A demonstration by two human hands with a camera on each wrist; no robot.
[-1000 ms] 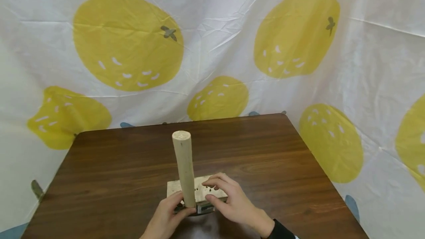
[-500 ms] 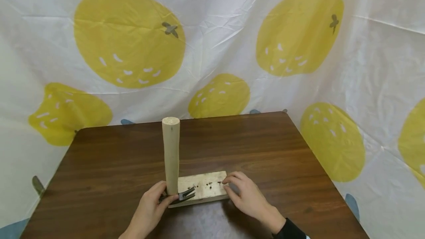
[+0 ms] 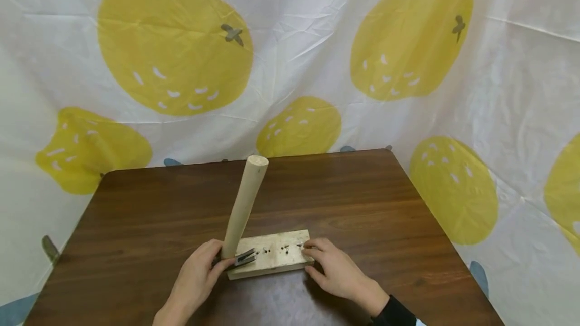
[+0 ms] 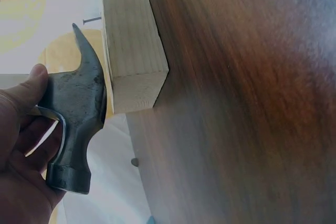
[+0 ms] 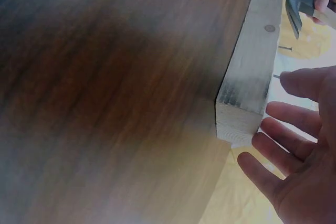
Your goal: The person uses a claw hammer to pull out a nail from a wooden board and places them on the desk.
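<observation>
My left hand [image 3: 192, 273] holds a claw hammer [image 3: 242, 202] by its steel head, the pale wooden handle rising and leaning right. In the left wrist view, the hammer head [image 4: 76, 111] hangs just off the end of a wooden block [image 4: 131, 30], with thumb and fingers round it. The block [image 3: 274, 243] lies on the table with several nails standing in its top. At its right end is my right hand [image 3: 337, 270], fingers extended and loosely bent. In the right wrist view the thumb is close to a nail [image 5: 276, 76]; whether it touches cannot be told.
A brown wood-grain table [image 3: 362, 205] bears the block near its front. Behind and at the right hangs a white cloth [image 3: 299, 29] printed with yellow lemons. A knot [image 5: 270, 28] shows on the block's side.
My left hand has carried the hammer left, from in front of the block to its left end, and the handle now tilts right. My right hand has shifted right to the block's end.
</observation>
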